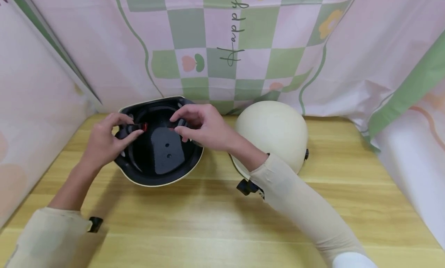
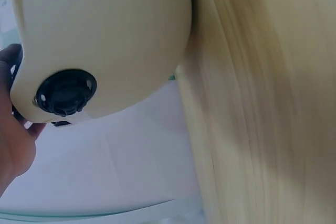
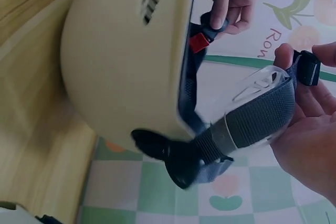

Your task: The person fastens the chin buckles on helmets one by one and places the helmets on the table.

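Note:
A cream helmet (image 1: 158,186) lies upside down, its black padded inside facing up. At its left rim my left hand (image 1: 102,140) pinches a black strap buckle with a red part (image 1: 144,127) between thumb and fingers. Over the right rim, my right hand (image 1: 210,129) holds the other strap end, thumb and fingers at its black buckle piece (image 3: 308,68). In the right wrist view the grey-black chin strap (image 3: 262,111) runs from there toward the helmet's side, and the two buckle pieces are apart. The left wrist view shows the helmet's shell (image 2: 105,24) with a black round fitting (image 2: 67,92).
A second cream helmet (image 1: 271,133) sits dome up on the wooden table (image 1: 215,229), right of the first and partly behind my right forearm. Patterned curtains (image 1: 222,36) hang behind and along both sides of the table.

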### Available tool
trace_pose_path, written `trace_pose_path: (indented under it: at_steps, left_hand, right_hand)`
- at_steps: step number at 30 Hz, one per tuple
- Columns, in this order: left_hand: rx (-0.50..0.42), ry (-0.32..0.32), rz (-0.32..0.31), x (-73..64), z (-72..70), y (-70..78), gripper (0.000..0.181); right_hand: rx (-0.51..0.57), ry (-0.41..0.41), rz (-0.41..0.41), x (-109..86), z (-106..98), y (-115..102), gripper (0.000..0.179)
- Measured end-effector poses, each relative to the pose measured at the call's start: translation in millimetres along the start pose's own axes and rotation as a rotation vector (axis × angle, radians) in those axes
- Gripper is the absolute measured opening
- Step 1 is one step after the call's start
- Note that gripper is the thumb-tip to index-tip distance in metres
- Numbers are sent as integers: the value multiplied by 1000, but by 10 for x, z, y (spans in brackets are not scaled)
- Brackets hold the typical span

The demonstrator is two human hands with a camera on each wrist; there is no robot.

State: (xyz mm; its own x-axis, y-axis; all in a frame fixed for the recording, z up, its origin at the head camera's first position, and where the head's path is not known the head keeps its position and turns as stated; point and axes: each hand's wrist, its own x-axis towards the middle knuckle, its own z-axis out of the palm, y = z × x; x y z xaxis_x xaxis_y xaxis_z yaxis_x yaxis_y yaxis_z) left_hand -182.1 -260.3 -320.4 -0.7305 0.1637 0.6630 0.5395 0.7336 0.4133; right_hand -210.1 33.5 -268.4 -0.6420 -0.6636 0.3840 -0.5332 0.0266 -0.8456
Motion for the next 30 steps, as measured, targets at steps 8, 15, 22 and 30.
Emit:
trace_pose_path:
  at_steps: [8, 15, 22, 30]
  left_hand:
    - [-133, -67, -23, 46, -38, 32, 22]
    - [-265, -49, -176, 50, -36, 87, 22]
    - [-284, -7, -254, 38, -10, 104, 19]
    - [-320, 30, -264, 27, -22, 116, 17]
  right_hand:
    - [26, -17, 60, 77, 26, -26, 32]
    - [-69, -47, 91, 121, 66, 62, 33]
    - [-90, -44, 56, 162, 136, 131, 28]
    - [-71, -25, 74, 158, 174, 184, 32]
